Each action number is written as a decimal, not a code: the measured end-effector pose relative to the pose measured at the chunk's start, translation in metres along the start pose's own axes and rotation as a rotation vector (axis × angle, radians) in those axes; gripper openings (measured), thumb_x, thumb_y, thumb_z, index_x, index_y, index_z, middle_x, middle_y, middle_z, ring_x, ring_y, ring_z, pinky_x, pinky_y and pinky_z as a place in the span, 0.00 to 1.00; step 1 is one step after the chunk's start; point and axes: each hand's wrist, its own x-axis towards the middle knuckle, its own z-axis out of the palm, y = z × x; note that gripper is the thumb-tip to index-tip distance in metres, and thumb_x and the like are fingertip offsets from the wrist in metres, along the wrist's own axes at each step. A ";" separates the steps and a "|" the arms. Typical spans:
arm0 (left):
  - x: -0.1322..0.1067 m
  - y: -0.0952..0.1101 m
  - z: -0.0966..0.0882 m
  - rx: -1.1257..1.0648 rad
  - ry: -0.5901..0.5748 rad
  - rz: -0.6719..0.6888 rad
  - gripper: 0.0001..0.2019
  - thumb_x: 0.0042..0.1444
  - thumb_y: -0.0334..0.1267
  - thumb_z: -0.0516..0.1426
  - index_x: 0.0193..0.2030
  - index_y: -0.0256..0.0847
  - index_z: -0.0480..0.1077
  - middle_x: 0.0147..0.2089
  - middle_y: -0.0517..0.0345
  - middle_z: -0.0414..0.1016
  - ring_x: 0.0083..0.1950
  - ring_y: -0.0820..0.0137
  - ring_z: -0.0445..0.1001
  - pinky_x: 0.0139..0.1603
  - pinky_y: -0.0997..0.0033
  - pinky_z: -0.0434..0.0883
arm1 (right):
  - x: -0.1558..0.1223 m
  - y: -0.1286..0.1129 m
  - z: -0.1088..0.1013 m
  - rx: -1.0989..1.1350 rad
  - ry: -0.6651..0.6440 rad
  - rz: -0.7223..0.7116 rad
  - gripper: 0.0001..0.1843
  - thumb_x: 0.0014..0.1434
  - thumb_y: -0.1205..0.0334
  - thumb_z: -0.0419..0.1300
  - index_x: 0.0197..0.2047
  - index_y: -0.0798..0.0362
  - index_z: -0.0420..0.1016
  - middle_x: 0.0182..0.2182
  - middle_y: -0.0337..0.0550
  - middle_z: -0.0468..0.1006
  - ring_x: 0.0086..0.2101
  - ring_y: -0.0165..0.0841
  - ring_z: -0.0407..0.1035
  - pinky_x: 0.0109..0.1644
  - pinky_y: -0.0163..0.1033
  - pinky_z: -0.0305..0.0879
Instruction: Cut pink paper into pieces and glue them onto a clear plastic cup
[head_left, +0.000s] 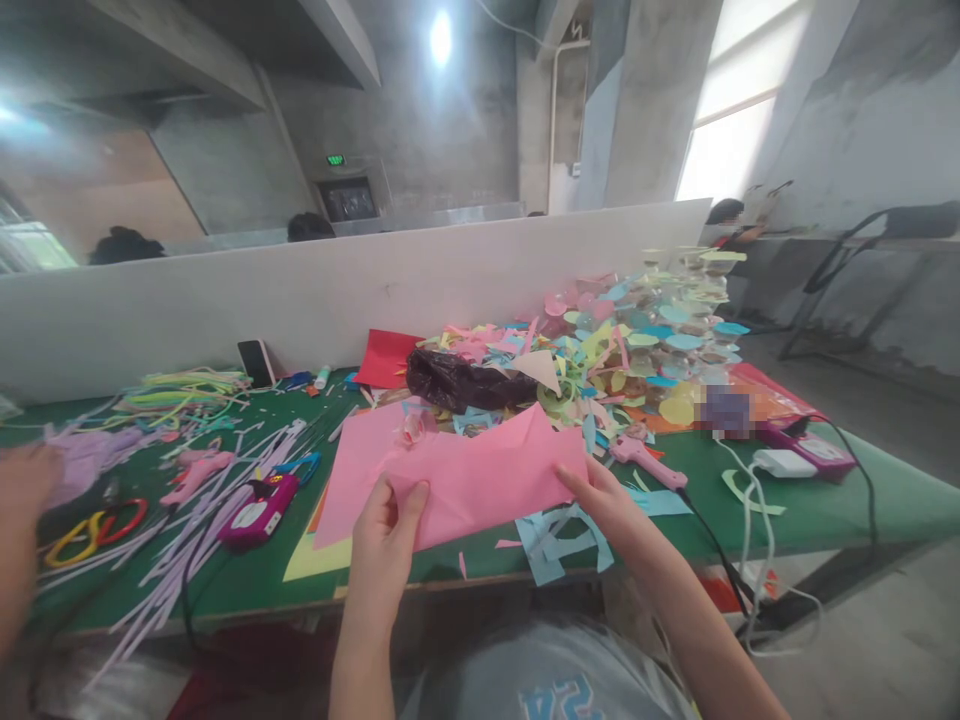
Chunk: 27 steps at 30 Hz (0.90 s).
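Note:
A folded sheet of pink paper [487, 480] is stretched between my two hands above the table's front edge. My left hand [390, 515] pinches its lower left part, thumb on top. At the right end, my right hand [592, 490] grips the paper between thumb and fingers. Beneath and behind it lie more coloured sheets, a pink one [360, 450] and a yellow one [319, 560]. Light blue paper scraps [562, 550] lie just below the held sheet. A pink glue gun [649, 462] rests to the right of my right hand.
Paper scraps surround a black plastic bag [465, 380]; stacked clear cups [690, 310] stand behind right. Left are scissors [97, 530], a purple device [259, 512], another pink glue gun [196, 475] and pale strips. Another person's hand [26, 480] reaches in at the left edge. Cables hang off the right.

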 end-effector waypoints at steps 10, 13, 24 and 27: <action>0.006 -0.005 -0.003 0.364 0.071 0.120 0.15 0.54 0.52 0.55 0.29 0.43 0.60 0.25 0.65 0.60 0.28 0.71 0.63 0.31 0.74 0.62 | 0.002 0.007 -0.002 -0.007 0.167 0.046 0.26 0.47 0.37 0.63 0.31 0.55 0.74 0.25 0.41 0.74 0.24 0.31 0.64 0.26 0.33 0.58; 0.003 -0.003 0.002 0.410 0.078 0.043 0.15 0.55 0.53 0.53 0.30 0.44 0.60 0.21 0.67 0.57 0.21 0.72 0.61 0.25 0.74 0.60 | 0.005 0.012 -0.004 -0.132 0.212 0.021 0.28 0.47 0.34 0.61 0.26 0.54 0.70 0.21 0.37 0.68 0.22 0.28 0.57 0.24 0.33 0.52; 0.002 -0.008 0.006 0.388 0.059 0.017 0.16 0.60 0.52 0.48 0.27 0.44 0.59 0.16 0.68 0.57 0.15 0.73 0.60 0.20 0.74 0.56 | 0.002 0.006 -0.009 -0.437 0.303 -0.035 0.26 0.54 0.39 0.55 0.20 0.52 0.55 0.19 0.33 0.51 0.23 0.27 0.47 0.26 0.34 0.45; 0.005 -0.015 0.005 0.434 0.093 0.087 0.17 0.59 0.52 0.49 0.26 0.44 0.60 0.17 0.66 0.58 0.19 0.72 0.61 0.24 0.75 0.57 | 0.002 0.008 -0.011 -0.416 0.259 -0.041 0.24 0.55 0.40 0.55 0.22 0.52 0.61 0.20 0.34 0.55 0.24 0.28 0.49 0.26 0.33 0.47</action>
